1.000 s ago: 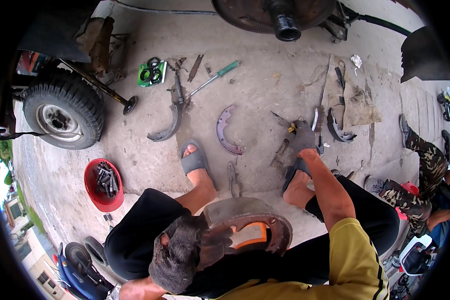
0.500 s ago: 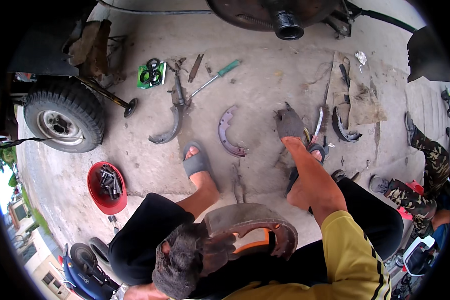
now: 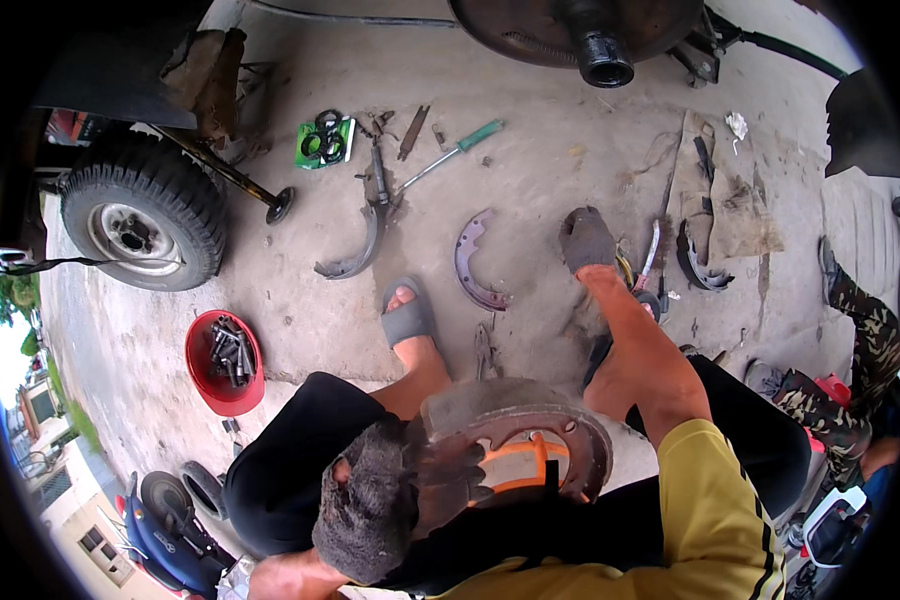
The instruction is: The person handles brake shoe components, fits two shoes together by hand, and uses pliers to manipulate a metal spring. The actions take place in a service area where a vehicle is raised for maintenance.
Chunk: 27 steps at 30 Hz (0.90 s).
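Note:
My left hand (image 3: 375,500), in a worn dark glove with a hole, grips a large curved brake shoe (image 3: 500,403) over my lap. The shoe has a thick grey lining and a rusty inner web. My right hand (image 3: 587,238), gloved too, is down at the floor ahead of my right foot. Its fingers curl under, hiding whatever they hold. To its left lies a purplish bare brake shoe (image 3: 467,262). Beyond that is a dark brake shoe (image 3: 362,255). Another dark shoe (image 3: 692,262) rests to the right, past a red-handled tool (image 3: 649,255).
A red helmet (image 3: 202,375) at left holds several metal sockets. A screwdriver (image 3: 452,155), a green packet with black rings (image 3: 310,150) and pliers (image 3: 483,350) lie on the concrete. A wheel (image 3: 130,225) stands left. Cardboard (image 3: 735,215) and a person in camouflage trousers (image 3: 850,320) are at right.
The view has shifted slightly, moving floor things a little rightward and up. My right hand has turned so its fingers point down. My left hand keeps the brake shoe, whose opening shows more orange behind it.

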Available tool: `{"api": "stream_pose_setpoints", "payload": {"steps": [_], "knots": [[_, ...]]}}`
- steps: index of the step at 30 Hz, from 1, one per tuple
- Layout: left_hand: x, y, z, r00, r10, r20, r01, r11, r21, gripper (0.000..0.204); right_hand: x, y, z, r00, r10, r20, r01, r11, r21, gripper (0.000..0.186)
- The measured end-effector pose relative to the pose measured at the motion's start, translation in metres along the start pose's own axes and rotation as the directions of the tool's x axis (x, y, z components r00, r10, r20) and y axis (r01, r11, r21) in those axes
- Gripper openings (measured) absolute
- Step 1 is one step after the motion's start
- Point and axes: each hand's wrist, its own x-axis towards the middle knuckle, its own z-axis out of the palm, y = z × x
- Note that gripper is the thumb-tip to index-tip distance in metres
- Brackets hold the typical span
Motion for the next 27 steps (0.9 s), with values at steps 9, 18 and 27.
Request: {"api": "stream_pose_setpoints", "payload": {"steps": [9,18,27], "knots": [[0.027,0.031,-0.001,0.952,0.125,-0.28,-0.197,0.949,-0.244,0.038,0.096,-0.071,-0.21,0.989,0.127,0.07,-0.144,0.798,0.586,0.019],[0.037,0.051,0.018,0.902,0.143,-0.406,-0.305,0.879,-0.367,0.052,-0.006,-0.196,-0.425,0.991,-0.07,-0.116,0.13,0.737,0.664,0.014],[0.06,0.058,0.047,0.931,0.067,-0.359,-0.339,0.521,-0.783,0.028,-0.095,-0.233,-0.405,0.984,-0.116,0.138,-0.008,0.738,0.675,0.02]]}}
